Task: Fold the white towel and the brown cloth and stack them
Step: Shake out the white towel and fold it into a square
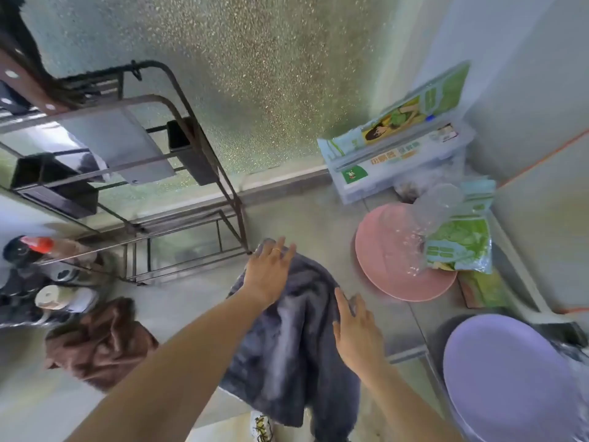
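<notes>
While the grey-looking towel (pixel 287 342) is spread over the near edge of the counter (pixel 178 301), with its near end hanging off that edge, both hands are laid flat on it with fingers extended and nothing pinched. It is taken to be the task's white towel, though it reads grey-blue in this light. The right hand (pixel 357 333) is pressed on the towel's right border, and the left hand (pixel 271 272) is set further away on the far left corner. To the left, well apart from the towel, the brown cloth (pixel 98 342) is seen in a crumpled heap, untouched. At the near right a purple plate (pixel 510 384) is visible; further off a pink plate (pixel 395 256) lies just beside the towel's right side, with a green packet (pixel 462 244) resting on it. Further still, a metal rack (pixel 178 173) stands at the left.

The step in hand is judged to be smoothing the towel before the 1st fold. It is best done with palms swept outward from the middle, so that creases are pushed to the borders and the edges are squared. The hanging end should be drawn fully onto the counter first, and the pink plate should be kept clear of the sweeping right hand.
</notes>
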`<state>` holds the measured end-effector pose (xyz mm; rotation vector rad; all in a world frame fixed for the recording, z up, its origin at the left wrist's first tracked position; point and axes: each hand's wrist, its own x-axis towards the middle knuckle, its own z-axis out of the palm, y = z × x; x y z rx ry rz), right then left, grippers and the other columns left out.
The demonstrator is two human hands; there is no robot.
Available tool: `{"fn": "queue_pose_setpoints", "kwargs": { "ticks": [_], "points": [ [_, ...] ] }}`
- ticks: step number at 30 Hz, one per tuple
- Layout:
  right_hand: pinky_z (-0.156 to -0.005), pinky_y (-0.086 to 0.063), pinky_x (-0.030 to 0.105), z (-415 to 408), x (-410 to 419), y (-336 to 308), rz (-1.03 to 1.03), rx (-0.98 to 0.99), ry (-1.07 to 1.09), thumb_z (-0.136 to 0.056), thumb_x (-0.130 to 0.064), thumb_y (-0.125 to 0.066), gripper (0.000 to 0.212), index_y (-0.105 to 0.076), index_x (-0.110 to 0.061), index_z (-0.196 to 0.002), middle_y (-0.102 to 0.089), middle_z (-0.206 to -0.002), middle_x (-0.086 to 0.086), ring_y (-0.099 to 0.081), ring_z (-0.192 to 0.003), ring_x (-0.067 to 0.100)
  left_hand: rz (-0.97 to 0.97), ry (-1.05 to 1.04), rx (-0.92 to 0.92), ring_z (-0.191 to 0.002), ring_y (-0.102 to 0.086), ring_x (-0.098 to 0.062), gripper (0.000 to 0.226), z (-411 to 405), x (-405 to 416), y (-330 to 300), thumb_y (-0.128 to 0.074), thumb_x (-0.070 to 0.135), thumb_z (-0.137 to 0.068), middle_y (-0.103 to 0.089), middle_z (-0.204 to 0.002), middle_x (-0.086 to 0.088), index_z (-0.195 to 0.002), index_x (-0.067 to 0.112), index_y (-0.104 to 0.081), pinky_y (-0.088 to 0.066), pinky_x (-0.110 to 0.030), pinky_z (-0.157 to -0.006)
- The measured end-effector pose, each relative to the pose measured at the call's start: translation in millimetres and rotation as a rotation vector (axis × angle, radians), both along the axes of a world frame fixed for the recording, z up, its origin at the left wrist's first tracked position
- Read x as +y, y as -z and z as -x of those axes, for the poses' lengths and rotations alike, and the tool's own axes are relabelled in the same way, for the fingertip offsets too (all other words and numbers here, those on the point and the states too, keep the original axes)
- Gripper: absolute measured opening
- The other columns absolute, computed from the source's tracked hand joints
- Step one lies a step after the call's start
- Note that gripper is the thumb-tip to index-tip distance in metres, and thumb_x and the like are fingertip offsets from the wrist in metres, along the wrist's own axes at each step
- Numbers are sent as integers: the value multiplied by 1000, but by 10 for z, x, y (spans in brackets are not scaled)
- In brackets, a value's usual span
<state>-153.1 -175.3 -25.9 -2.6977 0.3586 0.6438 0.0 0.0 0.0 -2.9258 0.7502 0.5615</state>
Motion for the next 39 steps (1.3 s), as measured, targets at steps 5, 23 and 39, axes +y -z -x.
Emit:
{"fn": "queue_pose_setpoints", "kwargs": {
  "ticks": [5,23,39],
  "points": [
    [-58,-57,42,-45,-57,160,77,-46,-103,-72,-13,-78,84,-43,-25,-148,-59,-122,20,-58,-87,36,-126,74,-3,-146,-28,-37,53,-120,-184,312,-35,26,-105,-30,-160,-17,-156,21,-23,-32,-51,-115],
    [-83,-49,37,171,-105,-229,-100,-94,23,-93,-20,-60,25,-57,-20,-118,-70,-113,2,-67,-103,28,-21,-117,-86,-83,-69,-39,37,444,1116,-480,-64,-8,-75,-66,-99,-13,-107,10,-60,-51,-40,-62],
    [-43,-41,33,32,355,-1834,398,-672,-233,-93,-18,-66,16,-58,-4,-93,-65,-66,12,-63,-52,30,71,-335,-432,-84,-70,-35,42,1412,2719,-1837,-69,-8,-72,-66,-99,-10,-107,15,-66,-58,-44,-68]
  ]
}}
